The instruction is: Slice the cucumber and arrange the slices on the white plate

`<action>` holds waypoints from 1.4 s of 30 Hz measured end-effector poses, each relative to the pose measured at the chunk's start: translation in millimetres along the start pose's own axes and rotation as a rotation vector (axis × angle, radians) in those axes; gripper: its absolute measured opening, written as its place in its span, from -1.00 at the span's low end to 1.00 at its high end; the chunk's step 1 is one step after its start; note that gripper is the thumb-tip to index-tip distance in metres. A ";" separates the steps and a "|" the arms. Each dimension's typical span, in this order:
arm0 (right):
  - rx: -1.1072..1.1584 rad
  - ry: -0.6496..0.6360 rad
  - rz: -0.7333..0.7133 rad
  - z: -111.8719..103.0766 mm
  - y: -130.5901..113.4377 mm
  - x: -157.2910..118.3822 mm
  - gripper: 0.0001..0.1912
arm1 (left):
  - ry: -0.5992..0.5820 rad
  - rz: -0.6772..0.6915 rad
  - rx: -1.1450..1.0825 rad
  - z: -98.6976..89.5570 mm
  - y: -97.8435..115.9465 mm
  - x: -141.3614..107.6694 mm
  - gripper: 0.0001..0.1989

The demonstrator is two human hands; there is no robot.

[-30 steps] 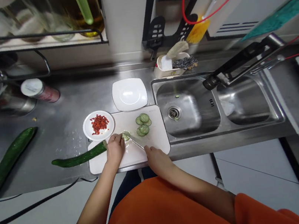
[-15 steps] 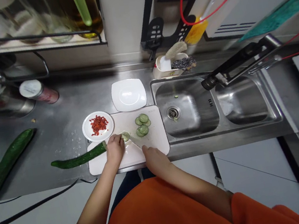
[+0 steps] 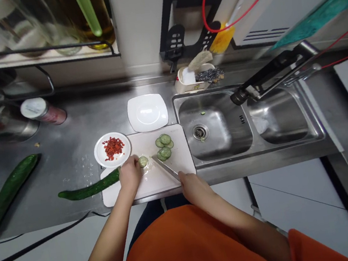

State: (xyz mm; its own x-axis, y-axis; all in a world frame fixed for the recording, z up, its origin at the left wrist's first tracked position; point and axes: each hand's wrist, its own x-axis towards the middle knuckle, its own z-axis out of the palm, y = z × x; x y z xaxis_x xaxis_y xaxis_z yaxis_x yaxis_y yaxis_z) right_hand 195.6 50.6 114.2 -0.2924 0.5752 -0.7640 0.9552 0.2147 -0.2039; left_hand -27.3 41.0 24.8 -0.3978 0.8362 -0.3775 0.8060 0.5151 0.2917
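Observation:
A white cutting board [image 3: 149, 185] lies at the counter's front edge. My left hand [image 3: 130, 175] is closed on a long green cucumber [image 3: 89, 189], whose tail reaches left past the board. The pale cut end [image 3: 143, 161] shows just right of my fingers. In my right hand [image 3: 195, 185] is a knife [image 3: 168, 168], its blade angled up-left over the board and apart from the cut end. Several cucumber slices [image 3: 165, 146] lie in overlapping groups near the board's upper right. A round white plate [image 3: 98, 154] with chopped red pieces touches the board's upper left.
A square white plate [image 3: 147, 112] rests behind the board. To the right is a double sink [image 3: 216, 130] with a black faucet [image 3: 251, 79] over it. Another cucumber [image 3: 8, 194], a red-and-white jar [image 3: 43, 111] and a metal pot [image 3: 12, 124] stand or lie on the left.
My right hand and the knife have moved right, away from the cucumber's cut end, and more of the blade shows. My left hand stays on the cucumber. The whole view has shifted slightly.

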 end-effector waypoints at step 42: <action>0.059 -0.053 0.019 8.6 29.9 -18.4 -0.73 | -0.120 0.130 -0.355 3.4 16.9 5.9 -0.83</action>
State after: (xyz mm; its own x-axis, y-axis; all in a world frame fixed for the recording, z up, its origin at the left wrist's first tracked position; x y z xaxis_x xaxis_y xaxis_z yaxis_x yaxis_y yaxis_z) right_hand 229.9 39.6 117.0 -0.2731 0.5356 -0.7991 0.9620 0.1561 -0.2241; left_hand -14.5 54.0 24.5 -0.2308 0.8817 -0.4115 0.6365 0.4567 0.6215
